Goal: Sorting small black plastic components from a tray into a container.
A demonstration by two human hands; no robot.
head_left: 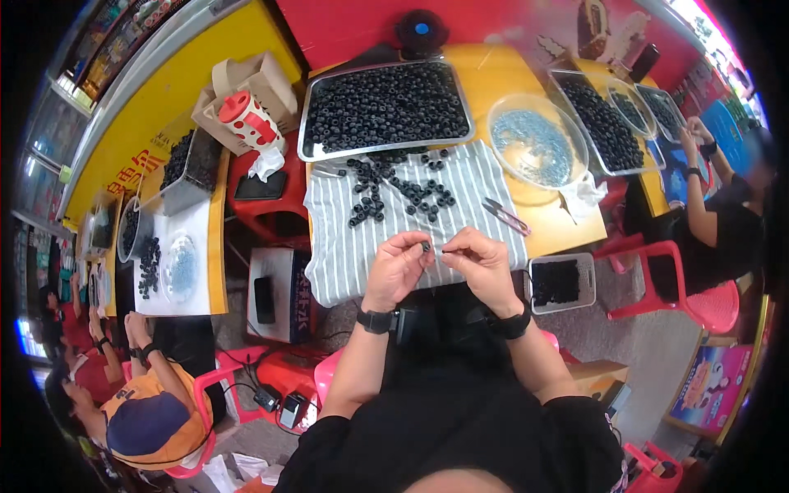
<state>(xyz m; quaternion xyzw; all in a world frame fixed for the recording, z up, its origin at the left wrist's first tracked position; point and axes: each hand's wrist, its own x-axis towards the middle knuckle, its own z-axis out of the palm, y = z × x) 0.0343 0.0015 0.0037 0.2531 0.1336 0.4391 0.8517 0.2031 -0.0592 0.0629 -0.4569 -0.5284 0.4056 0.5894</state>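
Over the near edge of a grey-and-white striped cloth (333,255), my two hands face each other close together. My left hand (390,271) pinches a small black ring-shaped part (426,246) between thumb and fingertips. The fingers of my right hand (486,267) are pressed together on a tiny dark bit, too small to name. Loose black ring-shaped parts (374,185) lie scattered on the cloth ahead of the hands. To their right rest small snips (506,217) with pinkish handles, across the cloth's edge.
Beyond the cloth stands a metal tray (306,131) full of black parts. A round clear tub (585,152) at right holds small bluish pieces. Below the table's right side is a white basket (563,309) of black pieces. Co-workers sit left (156,411) and right (723,218).
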